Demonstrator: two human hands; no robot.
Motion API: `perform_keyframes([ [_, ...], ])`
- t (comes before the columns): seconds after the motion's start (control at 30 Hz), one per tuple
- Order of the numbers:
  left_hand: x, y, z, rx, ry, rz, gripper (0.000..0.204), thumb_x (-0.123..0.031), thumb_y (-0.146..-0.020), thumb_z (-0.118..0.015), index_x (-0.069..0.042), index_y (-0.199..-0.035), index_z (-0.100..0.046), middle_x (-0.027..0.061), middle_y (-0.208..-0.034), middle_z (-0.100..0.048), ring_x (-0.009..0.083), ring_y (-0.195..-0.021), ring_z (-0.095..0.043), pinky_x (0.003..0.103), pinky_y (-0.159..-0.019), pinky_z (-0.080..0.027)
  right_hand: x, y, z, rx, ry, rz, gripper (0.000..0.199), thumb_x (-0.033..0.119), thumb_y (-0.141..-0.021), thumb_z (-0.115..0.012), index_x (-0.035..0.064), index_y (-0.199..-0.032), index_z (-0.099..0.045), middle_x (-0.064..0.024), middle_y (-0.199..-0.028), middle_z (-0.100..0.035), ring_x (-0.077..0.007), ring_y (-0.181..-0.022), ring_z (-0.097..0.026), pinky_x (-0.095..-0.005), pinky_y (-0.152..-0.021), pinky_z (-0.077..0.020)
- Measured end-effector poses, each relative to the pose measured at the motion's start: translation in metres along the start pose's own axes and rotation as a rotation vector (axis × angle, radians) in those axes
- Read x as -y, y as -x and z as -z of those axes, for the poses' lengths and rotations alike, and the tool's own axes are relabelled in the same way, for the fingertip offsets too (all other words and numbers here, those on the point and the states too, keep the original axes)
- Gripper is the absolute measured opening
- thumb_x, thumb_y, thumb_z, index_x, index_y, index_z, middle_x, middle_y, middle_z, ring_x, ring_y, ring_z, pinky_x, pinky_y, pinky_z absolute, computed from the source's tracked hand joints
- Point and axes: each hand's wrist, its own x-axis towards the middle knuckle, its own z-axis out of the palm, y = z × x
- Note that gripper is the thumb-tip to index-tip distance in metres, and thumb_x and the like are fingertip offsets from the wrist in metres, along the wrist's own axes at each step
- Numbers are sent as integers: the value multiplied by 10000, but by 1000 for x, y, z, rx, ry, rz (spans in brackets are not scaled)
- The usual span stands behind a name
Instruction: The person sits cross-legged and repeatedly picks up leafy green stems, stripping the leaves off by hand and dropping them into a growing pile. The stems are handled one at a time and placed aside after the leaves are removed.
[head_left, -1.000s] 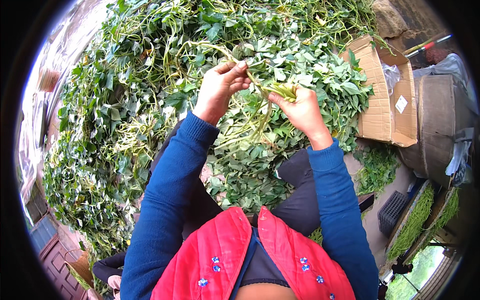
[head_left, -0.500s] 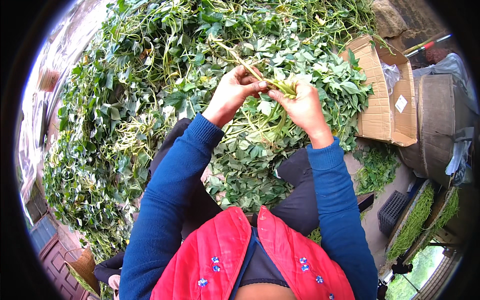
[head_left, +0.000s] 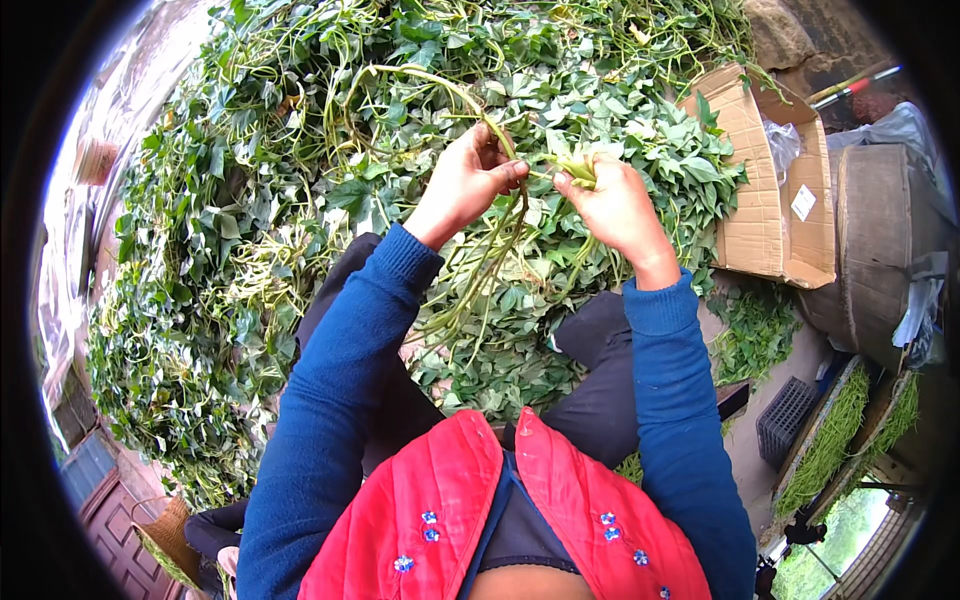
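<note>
1. Green vine stems (head_left: 500,240) are hanging in a loose bundle between the person's two hands, just above the lap and in front of the big leaf heap (head_left: 300,150); one long stem is arching up from the hands and back over the heap.
2. The left hand (head_left: 470,180) is closing its fingers around the top of the bundle, thumb and forefinger pressing together on a stem.
3. The right hand (head_left: 615,205), just beside the left hand and nearly touching it, is pinching a short leafy tip (head_left: 575,168) between thumb and fingertips, the other fingers curling in.
4. The step in hand looks like stripping or snapping a leafy tip off a stem, with the plucked stems gathering under the left hand.
5. The next move, as I judge it, is calling for a firm hold by the left hand while the right hand is pulling or twisting the tip free without loosening the bundle.
6. An open cardboard box (head_left: 770,190) is lying at the heap's right edge; trays of green shoots (head_left: 830,440) are standing below the box, well apart from the hands.
</note>
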Motion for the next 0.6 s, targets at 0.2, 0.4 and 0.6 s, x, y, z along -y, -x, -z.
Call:
perform_keyframes([
  [0.2,2,3,2,-45,-203,-24,218,-27,-834,-638,-20,-1020,-526,52,-842,-630,139,-754,-609,265,-685,-502,-11,-7,25,-132,1,-21,281,277,-830,-646,6,-905,-653,-160,-752,-660,-262,-659,-648,-342,-626,-506],
  [0.4,-26,2,19,180,476,64,223,-40,-847,-609,-25,-1043,-506,93,-918,-622,157,-766,-610,253,-684,-502,-24,-8,17,119,-641,-132,263,190,-802,-706,24,-999,-657,-17,-901,-654,-89,-796,-579,-234,-720,-459],
  [0.6,-26,2,22,219,725,-29,252,-52,-843,-614,2,-1068,-515,114,-929,-623,179,-785,-609,266,-702,-499,-10,2,-2,609,-1211,-193,274,172,-862,-620,-16,-1061,-614,24,-740,-600,-31,-561,-458,-173,-488,-332],
])
